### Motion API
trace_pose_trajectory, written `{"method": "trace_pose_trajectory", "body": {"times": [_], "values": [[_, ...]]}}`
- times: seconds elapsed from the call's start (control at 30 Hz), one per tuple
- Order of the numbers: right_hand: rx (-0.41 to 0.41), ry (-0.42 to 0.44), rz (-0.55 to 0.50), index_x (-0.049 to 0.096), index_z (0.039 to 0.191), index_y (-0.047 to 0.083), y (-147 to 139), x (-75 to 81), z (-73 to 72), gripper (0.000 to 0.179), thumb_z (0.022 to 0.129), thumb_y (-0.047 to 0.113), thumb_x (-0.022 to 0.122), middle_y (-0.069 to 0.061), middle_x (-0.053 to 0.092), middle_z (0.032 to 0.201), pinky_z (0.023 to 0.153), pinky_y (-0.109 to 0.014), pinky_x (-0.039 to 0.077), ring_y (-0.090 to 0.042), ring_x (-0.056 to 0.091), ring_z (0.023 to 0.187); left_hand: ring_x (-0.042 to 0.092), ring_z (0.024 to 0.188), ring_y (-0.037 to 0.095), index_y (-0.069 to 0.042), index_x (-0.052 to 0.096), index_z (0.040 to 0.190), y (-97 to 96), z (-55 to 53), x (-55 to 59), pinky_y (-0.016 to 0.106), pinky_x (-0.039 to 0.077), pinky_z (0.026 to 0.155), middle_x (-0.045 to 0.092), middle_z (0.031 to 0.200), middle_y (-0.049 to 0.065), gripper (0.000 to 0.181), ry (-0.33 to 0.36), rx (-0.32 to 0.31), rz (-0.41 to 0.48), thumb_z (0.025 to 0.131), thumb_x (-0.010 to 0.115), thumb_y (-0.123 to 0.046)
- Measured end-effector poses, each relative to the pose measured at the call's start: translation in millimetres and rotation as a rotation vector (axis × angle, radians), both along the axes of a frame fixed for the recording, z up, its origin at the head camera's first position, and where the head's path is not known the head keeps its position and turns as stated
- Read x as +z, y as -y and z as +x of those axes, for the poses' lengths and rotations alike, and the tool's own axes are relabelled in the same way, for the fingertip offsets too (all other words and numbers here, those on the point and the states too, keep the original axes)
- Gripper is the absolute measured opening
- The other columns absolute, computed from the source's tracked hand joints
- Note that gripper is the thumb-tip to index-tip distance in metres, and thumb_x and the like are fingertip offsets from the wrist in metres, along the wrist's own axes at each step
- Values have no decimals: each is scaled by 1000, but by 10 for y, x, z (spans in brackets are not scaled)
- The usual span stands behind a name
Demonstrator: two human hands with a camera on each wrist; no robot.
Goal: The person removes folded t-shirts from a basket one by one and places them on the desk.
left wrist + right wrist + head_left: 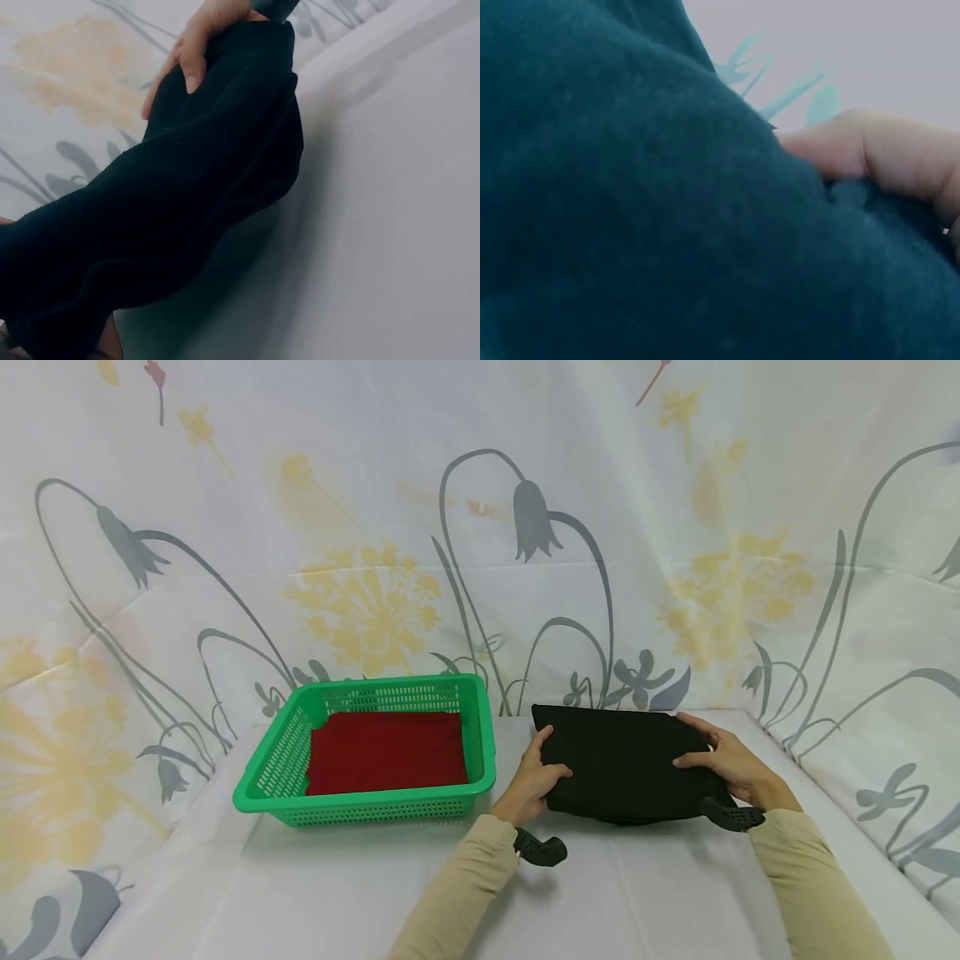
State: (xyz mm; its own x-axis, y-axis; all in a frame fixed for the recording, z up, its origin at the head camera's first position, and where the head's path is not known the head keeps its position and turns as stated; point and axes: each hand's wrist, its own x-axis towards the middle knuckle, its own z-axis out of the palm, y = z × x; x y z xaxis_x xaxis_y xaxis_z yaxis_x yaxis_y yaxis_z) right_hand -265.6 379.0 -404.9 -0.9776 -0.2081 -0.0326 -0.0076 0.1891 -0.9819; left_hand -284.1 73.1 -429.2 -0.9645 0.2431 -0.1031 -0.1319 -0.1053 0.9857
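Note:
A folded black cloth is held between both hands, to the right of the green basket. My left hand grips its left side, thumb on top. At the opposite side my right hand holds it, thumb over the upper face and the other fingers round the far edge. In the left wrist view the dark cloth sags in soft folds, with a shadow on the table below it. Cloth fills most of the right wrist view, where fingers of the right hand press into it.
A green plastic basket with perforated walls stands on the left of the table. Inside it lies a folded red cloth. The white table meets a flower-patterned curtain at the back and sides.

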Motion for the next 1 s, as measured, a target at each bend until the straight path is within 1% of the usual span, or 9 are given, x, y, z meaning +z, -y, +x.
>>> {"method": "trace_pose_trajectory", "body": {"times": [0.07,0.13,0.23,0.3,0.37,0.47,0.7,0.9,1.0], "values": [[-9,-16,24,16,157,12,-6,3,-6,87,88,3,68,-32,18,149,82,-30,52,-1,58,100,29,135,38,-22,38,150,-33,2,-8,48,38,100,18,157,14,81,-8,9,-8,80,62,12],[-14,-16,40,17,157,12,-3,-10,-21,87,87,2,68,-31,19,149,82,-29,52,-5,56,105,29,135,38,-22,39,149,-61,4,-24,49,37,101,20,156,14,81,-7,19,-21,80,62,12],[-16,-23,89,17,156,9,7,-55,-42,88,86,4,70,-32,16,151,82,-25,50,-21,46,121,28,135,38,-21,39,149,-86,6,-61,51,36,102,22,155,15,81,-6,28,-47,79,63,12],[-12,-7,94,15,156,7,13,-90,-48,89,85,3,70,-32,13,152,82,-26,50,-34,37,127,28,136,38,-20,39,149,-93,9,-88,51,34,103,23,155,15,81,-7,33,-67,79,63,13],[-15,-3,112,13,155,5,16,-118,-46,90,85,3,69,-32,10,153,82,-26,49,-39,32,129,26,137,38,-17,38,149,-88,14,-113,52,33,104,24,154,16,81,-17,36,-94,78,64,13],[-24,29,91,12,155,4,14,-150,-40,90,85,2,68,-33,10,152,81,-32,51,-41,39,124,24,138,39,-15,37,150,-70,25,-136,54,31,105,25,154,16,81,-21,38,-129,78,64,13],[-30,11,156,13,154,-1,-9,-221,-42,89,85,4,69,-36,12,150,81,-27,49,-42,35,126,27,136,41,-15,36,150,-21,44,-135,55,32,104,26,153,18,81,4,32,-188,79,67,10],[-33,30,185,13,154,-2,-39,-259,-46,87,87,6,68,-35,13,150,82,-27,49,-36,44,121,30,135,41,-13,36,150,10,39,-148,52,35,103,29,152,20,83,10,27,-214,77,70,10],[-37,28,199,14,153,-2,-42,-274,-48,86,87,7,69,-36,11,150,83,-26,48,-36,44,122,32,134,40,-13,37,150,19,32,-156,52,36,102,31,151,19,83,12,27,-224,77,71,9]]}}
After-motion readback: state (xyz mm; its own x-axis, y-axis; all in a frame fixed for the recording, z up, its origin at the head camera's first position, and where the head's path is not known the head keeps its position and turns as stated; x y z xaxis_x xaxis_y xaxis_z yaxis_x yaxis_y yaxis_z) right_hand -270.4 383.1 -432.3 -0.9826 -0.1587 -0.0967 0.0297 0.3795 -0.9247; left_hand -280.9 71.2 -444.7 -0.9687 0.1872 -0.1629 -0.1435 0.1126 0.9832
